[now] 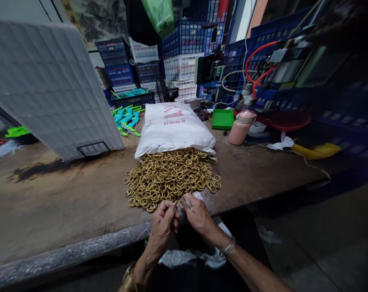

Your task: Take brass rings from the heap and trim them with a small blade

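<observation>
Here, the table [65,211] carries a white sack [174,132]; directly before it lies the pile of brass-coloured rings [172,176], near the edge, probably for easy reach. Left hand [162,223] and right hand [199,217] meet close to it. The left fingers pinch seemingly one ring [175,203]; whether the bent right fingers grasp something, I cannot tell, because knuckles hide it.

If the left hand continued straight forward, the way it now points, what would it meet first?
The left hand would probably meet the pile of gold-coloured rings; its height is unclear.
</observation>
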Tool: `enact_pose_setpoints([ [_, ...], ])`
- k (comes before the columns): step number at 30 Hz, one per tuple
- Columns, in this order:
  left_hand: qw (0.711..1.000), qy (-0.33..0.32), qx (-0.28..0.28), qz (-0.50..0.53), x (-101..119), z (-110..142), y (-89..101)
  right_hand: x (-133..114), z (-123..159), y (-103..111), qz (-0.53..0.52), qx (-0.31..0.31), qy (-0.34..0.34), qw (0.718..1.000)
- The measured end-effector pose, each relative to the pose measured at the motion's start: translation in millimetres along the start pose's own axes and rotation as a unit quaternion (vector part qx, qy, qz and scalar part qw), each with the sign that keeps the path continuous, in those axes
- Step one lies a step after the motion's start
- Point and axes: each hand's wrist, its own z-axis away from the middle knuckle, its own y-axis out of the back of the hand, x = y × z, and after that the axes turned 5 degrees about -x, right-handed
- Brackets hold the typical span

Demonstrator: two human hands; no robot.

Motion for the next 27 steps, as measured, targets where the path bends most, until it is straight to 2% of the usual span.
enact_pose_setpoints([
  [4,1.0,-0.004,0.0,-0.005,-1,1,3.0,-3,9,0,0.113,-0.058,0.043,0.991],
  [10,0.999,-0.012,-0.002,-0.032,-1,2,4.7,-14,10,2,0.203,-0.078,0.034,0.976],
  [15,0.998,-0.013,0.017,-0.051,4,7,-0.8,-11,8,4,0.224,-0.105,0.009,0.969],
  [19,0.999,-0.02,-0.001,-0.046,11,13,-5.0,-2,4,9,0.242,-0.075,-0.024,0.967],
  [22,1.0,-0.02,-0.007,-0.017,12,13,-4.6,-5,4,10,0.212,-0.05,0.013,0.976],
  [27,0.999,-0.028,-0.01,-0.028,7,10,1.8,-20,11,5,0.191,-0.056,0.062,0.978],
])
